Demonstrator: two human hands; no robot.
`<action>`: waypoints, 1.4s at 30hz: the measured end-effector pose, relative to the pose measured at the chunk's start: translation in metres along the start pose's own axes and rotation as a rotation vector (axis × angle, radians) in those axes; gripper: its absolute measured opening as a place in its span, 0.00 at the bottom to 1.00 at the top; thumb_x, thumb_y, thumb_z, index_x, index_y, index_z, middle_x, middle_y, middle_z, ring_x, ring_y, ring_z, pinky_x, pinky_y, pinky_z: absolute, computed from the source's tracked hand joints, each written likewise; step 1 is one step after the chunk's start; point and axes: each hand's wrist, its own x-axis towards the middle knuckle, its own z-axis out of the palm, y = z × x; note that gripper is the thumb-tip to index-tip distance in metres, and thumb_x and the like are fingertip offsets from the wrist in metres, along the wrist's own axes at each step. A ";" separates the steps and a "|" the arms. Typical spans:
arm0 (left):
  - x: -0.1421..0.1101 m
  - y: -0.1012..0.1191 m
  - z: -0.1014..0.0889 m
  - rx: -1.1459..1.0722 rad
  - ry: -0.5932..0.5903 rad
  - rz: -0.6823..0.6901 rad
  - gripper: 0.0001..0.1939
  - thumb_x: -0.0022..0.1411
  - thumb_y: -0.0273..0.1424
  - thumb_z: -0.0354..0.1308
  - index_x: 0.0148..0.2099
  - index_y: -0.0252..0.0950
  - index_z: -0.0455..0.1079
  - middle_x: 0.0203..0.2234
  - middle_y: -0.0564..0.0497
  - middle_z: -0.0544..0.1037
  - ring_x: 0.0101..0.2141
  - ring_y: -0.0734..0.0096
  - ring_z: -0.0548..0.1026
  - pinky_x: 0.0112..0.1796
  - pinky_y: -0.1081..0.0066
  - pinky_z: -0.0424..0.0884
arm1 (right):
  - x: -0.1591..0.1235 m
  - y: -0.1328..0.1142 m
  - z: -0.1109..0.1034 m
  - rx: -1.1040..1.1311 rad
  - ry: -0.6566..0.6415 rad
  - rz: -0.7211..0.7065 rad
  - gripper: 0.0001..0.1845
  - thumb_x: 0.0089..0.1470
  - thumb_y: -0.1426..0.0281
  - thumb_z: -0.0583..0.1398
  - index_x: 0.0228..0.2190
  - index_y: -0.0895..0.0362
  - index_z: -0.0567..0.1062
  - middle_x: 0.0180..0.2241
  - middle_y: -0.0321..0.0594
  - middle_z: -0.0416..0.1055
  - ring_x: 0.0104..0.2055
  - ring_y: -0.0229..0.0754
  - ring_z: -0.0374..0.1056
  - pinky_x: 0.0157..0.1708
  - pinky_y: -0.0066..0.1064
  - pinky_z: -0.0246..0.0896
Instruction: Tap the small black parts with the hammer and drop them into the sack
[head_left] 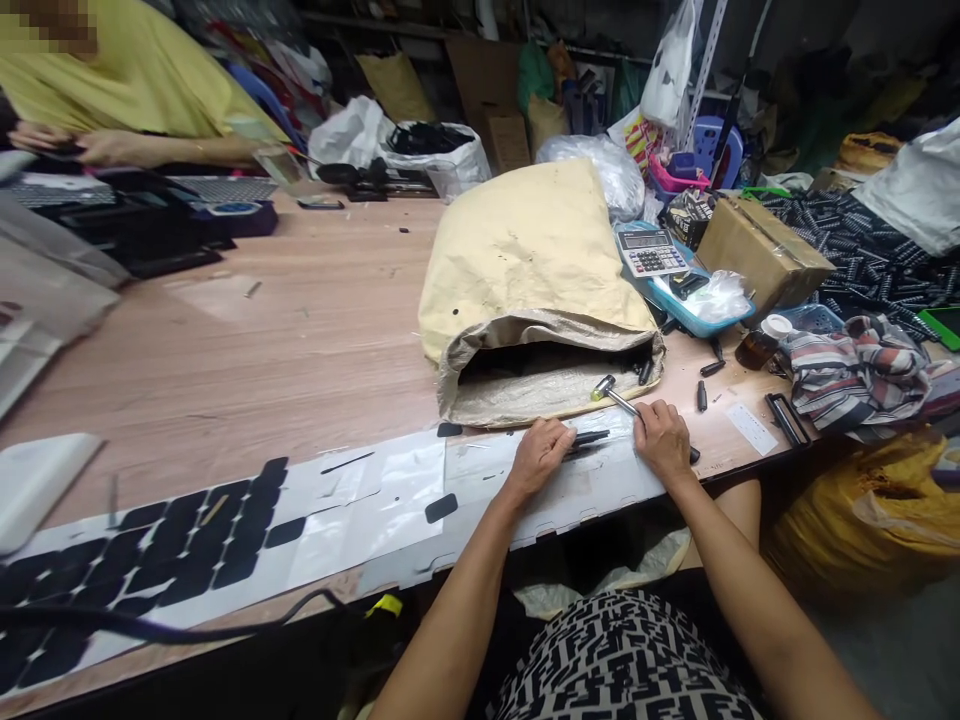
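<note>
At the near edge of the table, your left hand was curled closed on a slim black part, low over white sheeting. Your right hand was wrapped around the handle of a small hammer, its yellow-tipped head angled far and left; whether it touched the sack could not be told. Black rounded pads lay on the left. Beyond your hands, the cream sack gaped towards you. Farther right, a calculator rested on a blue tray, near a cardboard box.
</note>
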 end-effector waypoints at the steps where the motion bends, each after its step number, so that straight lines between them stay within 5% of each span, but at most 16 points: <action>1: -0.006 0.005 -0.001 -0.006 -0.034 0.027 0.21 0.71 0.41 0.44 0.29 0.39 0.67 0.30 0.49 0.72 0.35 0.64 0.67 0.42 0.63 0.64 | 0.000 0.000 0.000 -0.001 0.001 -0.001 0.10 0.63 0.67 0.55 0.42 0.54 0.74 0.37 0.43 0.67 0.41 0.46 0.58 0.38 0.35 0.49; 9: -0.085 0.041 0.013 0.069 -0.199 0.186 0.06 0.63 0.37 0.61 0.42 0.45 0.77 0.57 0.46 0.70 0.58 0.50 0.63 0.58 0.50 0.61 | 0.000 0.000 0.001 0.010 0.004 -0.008 0.11 0.63 0.68 0.55 0.44 0.55 0.74 0.38 0.44 0.67 0.41 0.47 0.58 0.38 0.34 0.50; 13: -0.093 0.043 0.018 0.096 -0.200 0.213 0.13 0.52 0.39 0.70 0.41 0.45 0.76 0.60 0.45 0.68 0.60 0.44 0.62 0.57 0.45 0.61 | 0.000 0.000 0.001 0.011 0.022 -0.010 0.11 0.63 0.68 0.55 0.43 0.55 0.74 0.37 0.43 0.67 0.41 0.46 0.58 0.38 0.34 0.50; 18: -0.059 0.034 0.003 -0.118 -0.060 0.078 0.12 0.58 0.40 0.65 0.42 0.42 0.75 0.46 0.45 0.77 0.48 0.56 0.73 0.50 0.56 0.70 | 0.000 0.000 0.001 -0.007 0.031 -0.017 0.10 0.63 0.68 0.55 0.43 0.55 0.74 0.37 0.43 0.67 0.40 0.46 0.58 0.37 0.34 0.49; 23: 0.025 -0.003 -0.035 -0.274 0.444 -0.412 0.18 0.61 0.45 0.60 0.45 0.35 0.73 0.35 0.46 0.79 0.36 0.63 0.76 0.39 0.66 0.73 | 0.001 0.001 0.001 -0.017 0.040 -0.024 0.09 0.63 0.68 0.55 0.41 0.55 0.74 0.36 0.43 0.67 0.39 0.46 0.58 0.37 0.34 0.49; 26: 0.073 -0.025 -0.055 -0.114 0.633 -0.634 0.16 0.60 0.43 0.60 0.40 0.34 0.72 0.32 0.45 0.79 0.37 0.59 0.77 0.44 0.62 0.72 | 0.001 0.001 0.001 -0.003 0.037 -0.023 0.10 0.62 0.69 0.55 0.41 0.55 0.74 0.36 0.43 0.67 0.39 0.46 0.58 0.37 0.34 0.49; 30: 0.106 -0.043 -0.064 0.048 0.626 -0.777 0.16 0.55 0.44 0.63 0.34 0.35 0.72 0.33 0.36 0.79 0.44 0.44 0.77 0.45 0.53 0.71 | 0.000 0.000 0.001 -0.001 0.033 -0.022 0.09 0.62 0.69 0.55 0.41 0.55 0.74 0.36 0.43 0.66 0.40 0.45 0.58 0.37 0.34 0.49; 38: 0.090 -0.054 -0.060 -0.052 0.584 -0.707 0.12 0.55 0.38 0.61 0.37 0.33 0.75 0.25 0.47 0.79 0.34 0.59 0.78 0.39 0.65 0.72 | 0.000 -0.001 0.000 -0.029 0.016 -0.013 0.08 0.62 0.69 0.55 0.39 0.56 0.73 0.36 0.43 0.66 0.39 0.45 0.57 0.36 0.34 0.48; 42: 0.047 -0.033 -0.043 -0.189 0.495 -0.449 0.17 0.55 0.42 0.63 0.43 0.36 0.76 0.28 0.52 0.78 0.31 0.67 0.76 0.35 0.70 0.70 | 0.000 -0.002 0.000 -0.022 0.010 -0.008 0.08 0.62 0.69 0.55 0.39 0.56 0.73 0.37 0.43 0.67 0.40 0.46 0.57 0.36 0.34 0.48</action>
